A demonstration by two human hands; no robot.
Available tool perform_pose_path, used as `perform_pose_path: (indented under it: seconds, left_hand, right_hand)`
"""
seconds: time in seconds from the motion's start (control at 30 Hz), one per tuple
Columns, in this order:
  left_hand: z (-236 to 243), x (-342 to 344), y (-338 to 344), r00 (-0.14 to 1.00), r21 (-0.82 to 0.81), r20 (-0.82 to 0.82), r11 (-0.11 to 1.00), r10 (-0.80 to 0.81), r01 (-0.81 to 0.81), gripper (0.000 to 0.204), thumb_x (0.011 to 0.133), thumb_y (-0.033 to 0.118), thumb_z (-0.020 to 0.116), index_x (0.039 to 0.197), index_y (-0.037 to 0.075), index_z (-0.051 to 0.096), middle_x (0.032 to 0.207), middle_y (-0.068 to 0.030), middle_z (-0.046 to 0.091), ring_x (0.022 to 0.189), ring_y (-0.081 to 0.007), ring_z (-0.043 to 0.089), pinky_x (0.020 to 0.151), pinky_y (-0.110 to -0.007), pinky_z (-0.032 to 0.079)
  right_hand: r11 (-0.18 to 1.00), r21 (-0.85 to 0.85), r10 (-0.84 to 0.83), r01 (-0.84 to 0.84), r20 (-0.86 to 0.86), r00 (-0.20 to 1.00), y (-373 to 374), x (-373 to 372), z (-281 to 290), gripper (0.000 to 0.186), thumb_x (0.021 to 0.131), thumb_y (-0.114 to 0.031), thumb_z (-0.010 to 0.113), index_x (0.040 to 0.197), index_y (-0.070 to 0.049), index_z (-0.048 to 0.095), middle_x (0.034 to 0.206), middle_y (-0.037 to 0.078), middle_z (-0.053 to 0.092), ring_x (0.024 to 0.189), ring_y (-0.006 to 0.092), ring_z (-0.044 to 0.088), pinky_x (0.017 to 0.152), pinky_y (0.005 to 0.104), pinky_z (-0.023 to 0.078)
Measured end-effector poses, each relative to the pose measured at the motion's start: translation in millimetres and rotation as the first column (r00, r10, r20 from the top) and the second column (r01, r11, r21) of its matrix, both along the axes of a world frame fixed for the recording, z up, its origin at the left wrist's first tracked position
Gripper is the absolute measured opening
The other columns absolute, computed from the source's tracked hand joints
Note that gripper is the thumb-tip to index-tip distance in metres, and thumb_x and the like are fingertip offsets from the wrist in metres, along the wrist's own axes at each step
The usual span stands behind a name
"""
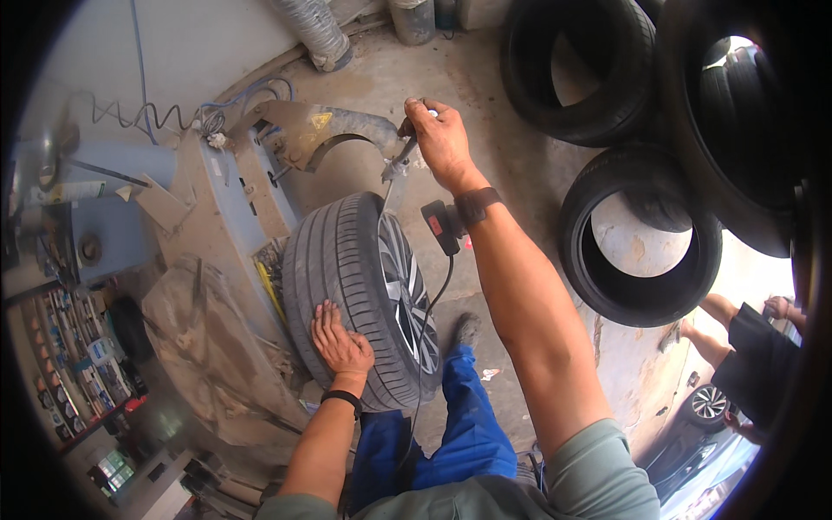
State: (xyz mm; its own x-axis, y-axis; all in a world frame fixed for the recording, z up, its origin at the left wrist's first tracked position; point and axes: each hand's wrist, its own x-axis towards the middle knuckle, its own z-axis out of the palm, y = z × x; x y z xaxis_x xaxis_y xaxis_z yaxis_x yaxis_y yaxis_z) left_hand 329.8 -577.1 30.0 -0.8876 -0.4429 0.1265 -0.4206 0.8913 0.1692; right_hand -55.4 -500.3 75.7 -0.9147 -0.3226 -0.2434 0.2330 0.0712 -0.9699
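Tire (pixel 328 260) w/ spoked rim (pixel 404 295) stands upright right beside grey machine (pixel 227 186); L hand (pixel 342 341) open, palm down on tread; R hand (pixel 442 146) closed round handle of metal bar (pixel 401 163), bar's lower end nr tire's R edge, contact unclear; loose tires (pixel 575 247) off to R.

Right of the right hand (pixel 440 147), several loose black tyres (pixel 637 301) are gathered close together. Farther right and nearer than that hand, a person (pixel 763 355) in dark clothing is beside a car (pixel 693 459). Beyond it are a silvery wrapped duct (pixel 312 30) and a grey bucket (pixel 414 24). Tools (pixel 82 364) fill a rack well left of the left hand (pixel 342 342).
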Motion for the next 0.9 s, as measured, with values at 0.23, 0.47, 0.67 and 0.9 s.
perform_pose_path:
  seconds: [0.23,0.47,0.67,0.9]
  left_hand:
    - [0,-1,0,1.000,-0.016,0.005,1.000,-0.015,0.015,0.060,0.082,0.011,0.046,0.141,-0.004,0.046,0.147,-0.0222,0.050,0.142,-0.0416,0.042,0.120,-0.056,0.028]
    - [-3,5,-1,1.000,0.014,0.009,1.000,-0.017,0.017,0.059,0.083,0.012,0.046,0.140,-0.003,0.045,0.148,-0.0218,0.049,0.142,-0.0420,0.043,0.119,-0.057,0.029]
    - [1,2,0,1.000,0.049,-0.003,0.998,-0.028,0.028,0.057,0.083,0.009,0.046,0.138,-0.006,0.046,0.147,-0.0232,0.049,0.143,-0.0432,0.040,0.120,-0.056,0.027]
    - [-1,5,-2,1.000,0.048,0.003,0.999,-0.020,0.019,0.060,0.082,0.013,0.048,0.140,-0.003,0.046,0.149,-0.0219,0.049,0.143,-0.0415,0.042,0.120,-0.057,0.027]
  right_hand:
    - [0.995,0.101,-0.012,0.015,-0.032,0.999,18,2,0,0.046,0.098,-0.041,0.055,0.088,0.001,0.069,0.077,0.009,0.070,0.071,0.0199,0.061,0.072,0.0349,0.050]
    - [0.988,0.157,-0.012,0.011,0.006,1.000,10,5,7,0.047,0.101,-0.042,0.055,0.086,0.000,0.071,0.083,0.006,0.071,0.079,0.0151,0.058,0.078,0.0310,0.047]
    - [0.992,0.119,-0.040,0.043,-0.027,0.999,6,2,-6,0.043,0.102,-0.039,0.055,0.087,-0.001,0.066,0.083,0.007,0.073,0.079,0.0147,0.058,0.081,0.0308,0.047]
    - [0.997,0.043,-0.056,0.056,-0.011,0.998,2,0,-14,0.039,0.102,-0.036,0.056,0.086,-0.001,0.063,0.082,0.008,0.072,0.081,0.0159,0.062,0.082,0.0310,0.047]
